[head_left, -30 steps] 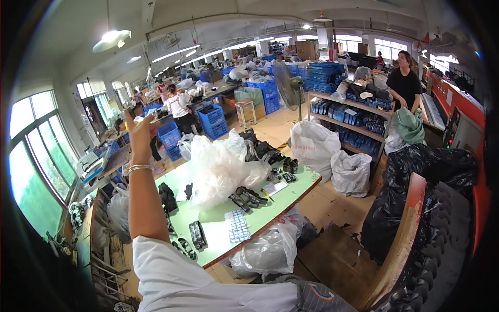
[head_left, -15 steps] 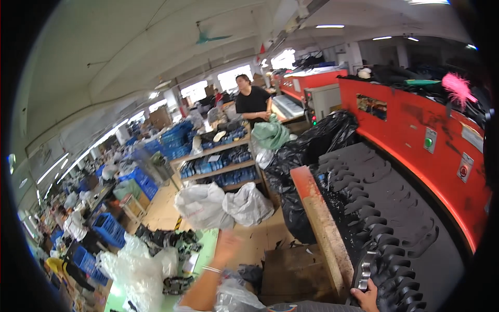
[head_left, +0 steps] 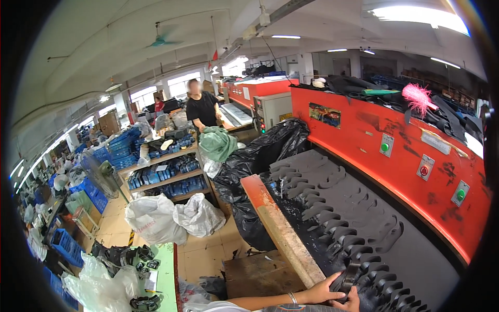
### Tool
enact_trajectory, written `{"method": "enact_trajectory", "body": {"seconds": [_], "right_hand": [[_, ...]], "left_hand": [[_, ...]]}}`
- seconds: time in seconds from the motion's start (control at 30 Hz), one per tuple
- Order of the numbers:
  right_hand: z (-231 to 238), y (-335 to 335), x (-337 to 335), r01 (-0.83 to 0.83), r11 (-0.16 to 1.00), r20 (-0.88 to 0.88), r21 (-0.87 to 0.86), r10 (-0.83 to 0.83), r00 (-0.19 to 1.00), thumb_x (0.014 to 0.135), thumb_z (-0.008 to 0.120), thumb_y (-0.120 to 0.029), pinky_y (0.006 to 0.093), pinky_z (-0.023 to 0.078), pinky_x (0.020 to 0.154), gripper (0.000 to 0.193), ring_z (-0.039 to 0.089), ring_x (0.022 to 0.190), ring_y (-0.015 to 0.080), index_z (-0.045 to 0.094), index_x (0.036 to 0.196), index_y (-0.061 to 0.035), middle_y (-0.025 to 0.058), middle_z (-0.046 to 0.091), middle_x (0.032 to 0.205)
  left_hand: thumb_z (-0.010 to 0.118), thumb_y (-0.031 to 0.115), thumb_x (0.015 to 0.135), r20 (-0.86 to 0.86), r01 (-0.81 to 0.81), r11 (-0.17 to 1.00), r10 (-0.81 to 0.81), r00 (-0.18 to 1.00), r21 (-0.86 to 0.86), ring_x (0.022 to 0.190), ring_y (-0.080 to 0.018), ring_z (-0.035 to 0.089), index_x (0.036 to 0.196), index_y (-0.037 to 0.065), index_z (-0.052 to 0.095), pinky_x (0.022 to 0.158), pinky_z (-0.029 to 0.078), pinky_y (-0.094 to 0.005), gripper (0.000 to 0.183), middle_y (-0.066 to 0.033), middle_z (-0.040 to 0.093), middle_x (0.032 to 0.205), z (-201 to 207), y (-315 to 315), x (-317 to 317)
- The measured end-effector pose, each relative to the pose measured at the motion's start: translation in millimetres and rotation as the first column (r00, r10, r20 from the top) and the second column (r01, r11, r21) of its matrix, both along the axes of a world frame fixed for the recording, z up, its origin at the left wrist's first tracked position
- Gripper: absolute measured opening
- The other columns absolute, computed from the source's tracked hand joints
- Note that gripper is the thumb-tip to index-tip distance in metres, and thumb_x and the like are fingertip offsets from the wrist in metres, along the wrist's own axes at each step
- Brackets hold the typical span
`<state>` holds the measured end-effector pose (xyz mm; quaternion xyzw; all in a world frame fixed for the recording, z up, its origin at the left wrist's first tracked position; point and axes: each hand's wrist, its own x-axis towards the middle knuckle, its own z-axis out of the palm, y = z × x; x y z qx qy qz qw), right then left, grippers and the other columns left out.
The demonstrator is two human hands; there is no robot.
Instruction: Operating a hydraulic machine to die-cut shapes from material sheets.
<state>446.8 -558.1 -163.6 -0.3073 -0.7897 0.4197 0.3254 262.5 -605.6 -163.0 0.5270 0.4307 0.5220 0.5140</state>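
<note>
- left hand [head_left: 323,292] curls closed around a dark cut piece [head_left: 347,278] at the frame's lower edge, on the black sheet [head_left: 353,208].
- right hand [head_left: 354,302] mostly cut off; its grip can't be told.

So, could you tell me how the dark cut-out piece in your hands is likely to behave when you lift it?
The dark cut-out piece looks thin and flat, like the die-cut sheet beside it, so probably light and somewhat bendy. Its matte surface suggests it won't slip. The left hand and right hand pinch it at one end, so it may droop.
</note>
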Motion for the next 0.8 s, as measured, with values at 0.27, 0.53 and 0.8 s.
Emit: {"method": "enact_trajectory", "body": {"seconds": [0.27,0.53,0.8], "right_hand": [[-4,12,-15,-0.241,0.96,0.033,0.145,0.239,0.971,0.066,0.086,-0.021,0.0345,0.049,0.085,0.054,0.062,0.097,0.0256,0.064,0.113,-0.0069,0.0114,0.062,0.109],[7,18,-39,-0.216,0.971,0.008,0.103,0.216,0.976,0.065,0.086,-0.021,0.0349,0.05,0.082,0.029,0.061,0.098,0.0277,0.073,0.089,-0.011,0.0111,0.062,0.105],[71,59,6,0.246,0.904,-0.066,-0.351,-0.285,0.956,0.076,0.074,-0.011,0.0282,0.048,0.074,0.018,0.058,0.079,0.0144,0.059,0.084,-0.0029,0.0042,0.059,0.088]], "left_hand": [[0.075,0.018,0.079,-0.097,0.095,0.994,-0.1,0.99,-0.048,0.122,-0.0199,0.049,0.149,0.007,0.026,0.103,0.039,-0.0319,0.086,-0.0147,0.044,0.14,43,-2,-28],[0.072,0.01,0.08,-0.16,-0.143,0.99,0.142,0.977,0.007,0.133,-0.02,0.038,0.145,0.003,0.031,0.109,0.03,-0.0321,0.078,-0.0133,0.041,0.145,30,-33,-91],[0.077,0.015,0.077,-0.152,-0.546,0.766,0.528,0.836,-0.339,0.094,-0.0109,0.056,0.14,0.003,0.038,0.083,0.047,-0.0264,0.075,-0.0043,0.06,0.106,-11,-108,-126]]}}
